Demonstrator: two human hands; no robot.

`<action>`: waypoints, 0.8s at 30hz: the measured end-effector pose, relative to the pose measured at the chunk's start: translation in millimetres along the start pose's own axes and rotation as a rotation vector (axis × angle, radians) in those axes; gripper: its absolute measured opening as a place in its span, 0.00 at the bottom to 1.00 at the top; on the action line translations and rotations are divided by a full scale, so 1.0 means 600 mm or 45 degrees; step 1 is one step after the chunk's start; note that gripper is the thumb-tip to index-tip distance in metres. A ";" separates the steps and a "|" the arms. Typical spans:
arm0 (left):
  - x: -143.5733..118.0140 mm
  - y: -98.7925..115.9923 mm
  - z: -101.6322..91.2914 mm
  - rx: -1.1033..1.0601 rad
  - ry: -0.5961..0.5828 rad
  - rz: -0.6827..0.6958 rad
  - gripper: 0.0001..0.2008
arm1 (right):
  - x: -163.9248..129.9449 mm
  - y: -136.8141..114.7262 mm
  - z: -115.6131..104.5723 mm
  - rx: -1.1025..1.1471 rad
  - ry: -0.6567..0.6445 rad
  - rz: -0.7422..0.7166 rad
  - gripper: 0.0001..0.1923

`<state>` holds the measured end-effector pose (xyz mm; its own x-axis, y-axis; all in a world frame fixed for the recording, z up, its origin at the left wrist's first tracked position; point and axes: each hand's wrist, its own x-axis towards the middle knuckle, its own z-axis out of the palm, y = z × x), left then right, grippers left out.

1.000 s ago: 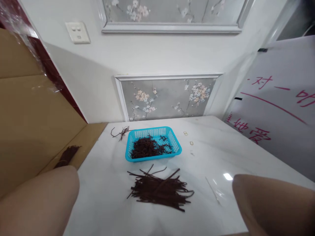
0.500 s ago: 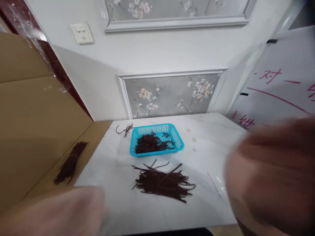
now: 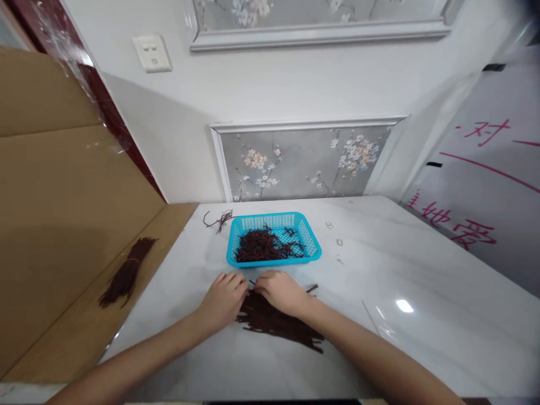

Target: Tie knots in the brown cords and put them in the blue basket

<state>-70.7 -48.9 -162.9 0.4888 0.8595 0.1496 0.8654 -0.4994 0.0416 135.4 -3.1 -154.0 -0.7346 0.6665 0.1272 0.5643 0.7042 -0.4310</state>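
at 6 o'clock on worktop (image 3: 422,270) | both hands just landed on dark strands (image 3: 278,323) | left hand (image 3: 223,298), right hand (image 3: 282,292) | grip cannot tell | basket (image 3: 314,247) at 12

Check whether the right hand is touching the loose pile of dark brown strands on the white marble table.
Touching. The head view shows the right hand lying flat on the pile of dark brown strands, covering its far end.

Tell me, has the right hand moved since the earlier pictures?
Yes. The right hand has gone forward, away from the near table edge, toward the blue basket, and now lies on the pile of dark strips.
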 end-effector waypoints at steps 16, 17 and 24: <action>0.116 0.042 -0.204 -2.150 0.139 -0.094 0.12 | -0.038 -0.026 -0.199 1.482 0.499 -0.075 0.20; 0.124 0.051 -0.210 -2.225 0.221 -0.100 0.11 | -0.034 -0.031 -0.205 1.608 0.536 -0.079 0.19; 0.156 0.130 -0.258 -2.557 0.615 0.041 0.08 | -0.011 -0.079 -0.237 2.264 0.732 -0.180 0.11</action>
<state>25.5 -24.2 7.1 0.1455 0.9256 0.3494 -0.6056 -0.1959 0.7713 167.3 -6.1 -7.3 -0.3214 0.8900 0.3233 -0.7602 -0.0389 -0.6486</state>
